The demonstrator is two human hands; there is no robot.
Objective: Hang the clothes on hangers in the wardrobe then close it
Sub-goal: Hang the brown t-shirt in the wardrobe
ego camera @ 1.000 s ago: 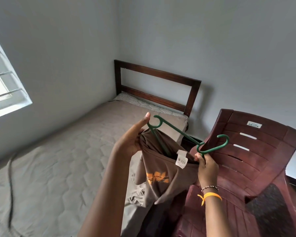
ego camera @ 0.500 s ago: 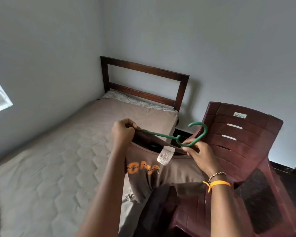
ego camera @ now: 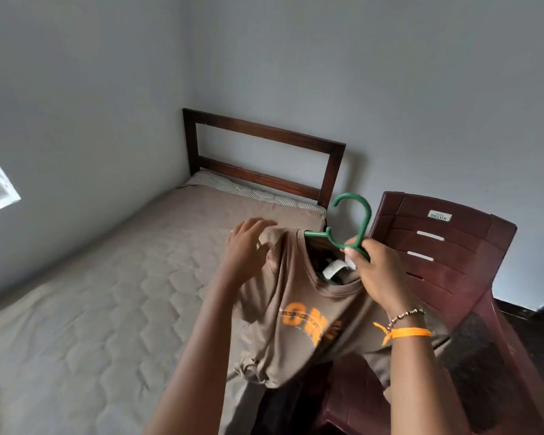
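Two hands: right hand [ego camera: 378, 271] pinches green hanger [ego camera: 355, 226] inside brown T-shirt [ego camera: 299, 309]; left hand [ego camera: 245, 251] fingers spread.

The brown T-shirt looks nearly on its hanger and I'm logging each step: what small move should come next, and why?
Probably smooth the shoulder: the left hand rests open on the brown T-shirt, bunched there, while the right hand holds the green hanger by its neck.
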